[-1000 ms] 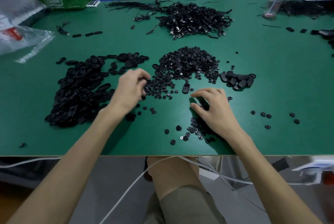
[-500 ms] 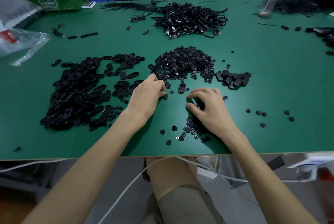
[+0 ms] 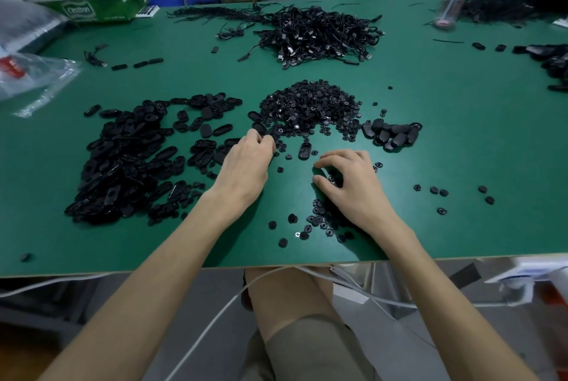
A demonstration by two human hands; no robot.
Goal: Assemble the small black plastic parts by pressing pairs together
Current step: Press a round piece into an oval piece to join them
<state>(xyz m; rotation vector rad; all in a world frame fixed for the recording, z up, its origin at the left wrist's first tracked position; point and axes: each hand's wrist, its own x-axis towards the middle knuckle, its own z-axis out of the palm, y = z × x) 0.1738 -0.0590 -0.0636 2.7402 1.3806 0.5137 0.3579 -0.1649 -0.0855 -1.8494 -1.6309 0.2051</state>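
On the matte green table point(image 3: 461, 134), left hand point(image 3: 246, 165) and right hand point(image 3: 353, 187) curl over round black discs point(image 3: 310, 101); grip unclear.

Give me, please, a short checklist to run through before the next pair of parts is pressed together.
1. Reach: ok. One oval part lies alone between the hands.
2. Supply: ok. The round-part pile sits just beyond the left hand; loose round parts lie by the right hand.
3. Left hand holds a part: cannot tell. Its fingertips are hidden at the pile's edge.
4. Right hand holds a part: cannot tell. Its curled fingers arch over a few round parts.
5. Room to press: ok. A bare patch of the green table shows between the wrists.
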